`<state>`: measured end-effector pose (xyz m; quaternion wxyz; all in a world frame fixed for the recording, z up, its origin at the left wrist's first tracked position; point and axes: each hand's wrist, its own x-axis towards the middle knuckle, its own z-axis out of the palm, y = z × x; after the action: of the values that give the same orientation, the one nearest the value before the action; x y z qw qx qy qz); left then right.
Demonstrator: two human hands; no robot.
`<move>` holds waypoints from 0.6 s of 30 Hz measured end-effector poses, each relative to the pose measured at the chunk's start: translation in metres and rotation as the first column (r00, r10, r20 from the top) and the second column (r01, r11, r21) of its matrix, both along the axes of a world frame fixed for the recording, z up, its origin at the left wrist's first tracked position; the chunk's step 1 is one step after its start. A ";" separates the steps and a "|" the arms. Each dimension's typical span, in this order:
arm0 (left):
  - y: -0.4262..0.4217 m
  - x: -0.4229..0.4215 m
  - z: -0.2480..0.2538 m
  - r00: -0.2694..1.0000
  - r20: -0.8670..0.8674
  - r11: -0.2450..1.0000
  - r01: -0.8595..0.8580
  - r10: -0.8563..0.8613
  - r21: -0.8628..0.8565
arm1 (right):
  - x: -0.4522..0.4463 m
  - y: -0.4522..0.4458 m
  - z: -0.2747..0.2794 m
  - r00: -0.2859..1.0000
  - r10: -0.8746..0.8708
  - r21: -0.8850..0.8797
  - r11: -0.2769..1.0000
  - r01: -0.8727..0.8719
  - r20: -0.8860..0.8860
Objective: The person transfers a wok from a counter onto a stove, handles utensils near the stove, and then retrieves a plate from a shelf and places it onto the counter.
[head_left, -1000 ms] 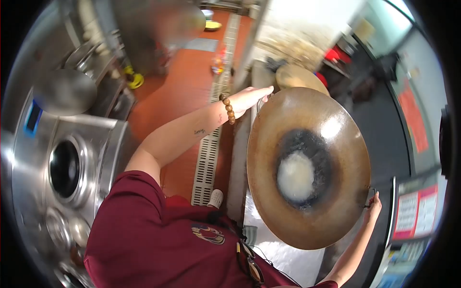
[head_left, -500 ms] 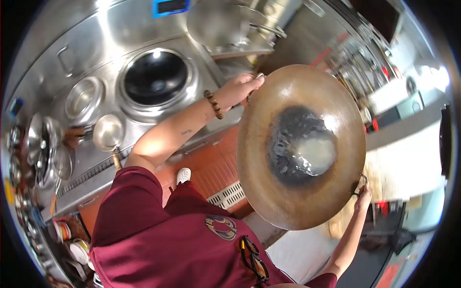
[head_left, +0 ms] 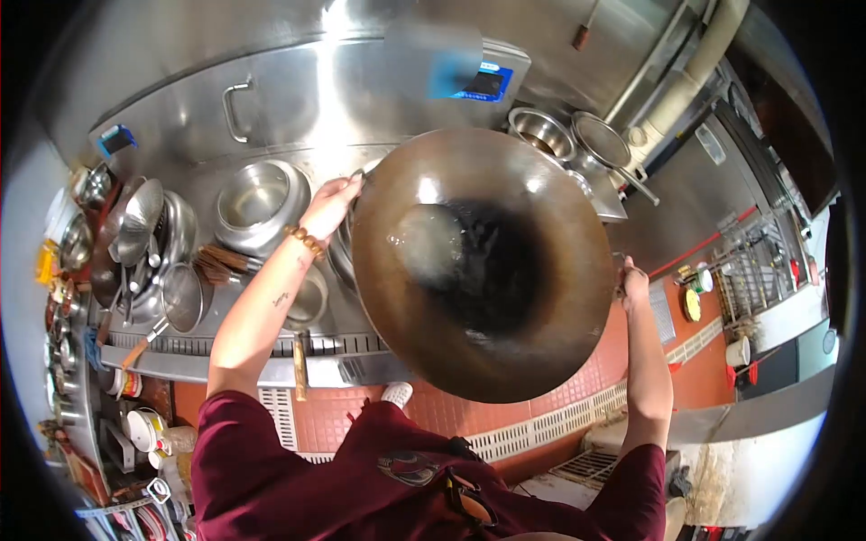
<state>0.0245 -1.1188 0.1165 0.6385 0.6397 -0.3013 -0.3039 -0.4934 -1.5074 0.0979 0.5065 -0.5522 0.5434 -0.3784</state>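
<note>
I hold a big brown wok in front of me, over the stove edge and the floor. My left hand, with a beaded bracelet at the wrist, is closed on the handle at its left rim. My right hand is closed on the small handle at the right rim. A little cloudy liquid lies on the left side of the wok's darkened bottom. The wok hides most of the burner behind it.
A steel pot is set in the stove top, with a bamboo brush and a ladle nearby. Several strainers and bowls crowd the left end. A steel basin and a strainer stand at the back right. Drain grating crosses the red floor.
My body has turned left toward the stove, bringing the wok along in both hands. The liquid has shifted from the right side of the wok's bottom to the left.
</note>
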 end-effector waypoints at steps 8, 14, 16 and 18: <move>0.017 0.104 -0.040 0.945 0.009 0.940 -0.328 0.328 0.096 | 0.199 -0.074 -0.040 0.993 0.104 -0.030 0.994 -0.106 -0.053; 0.010 0.135 -0.075 0.925 -0.021 0.920 -0.375 0.380 0.110 | 0.250 -0.131 -0.082 0.978 0.120 0.014 0.993 -0.119 -0.172; 0.005 0.139 -0.087 0.918 0.014 0.911 -0.395 0.396 0.117 | 0.255 -0.134 -0.086 0.961 0.137 -0.007 0.990 -0.143 -0.240; 0.003 0.148 -0.106 0.914 0.059 0.906 -0.406 0.402 0.121 | 0.259 -0.132 -0.090 0.966 0.141 0.010 0.990 -0.142 -0.217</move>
<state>0.1727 -1.1157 0.0102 0.6393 0.7335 -0.1522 -0.1738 -0.2346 -1.6398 0.0074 0.4683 -0.6291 0.5537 -0.2799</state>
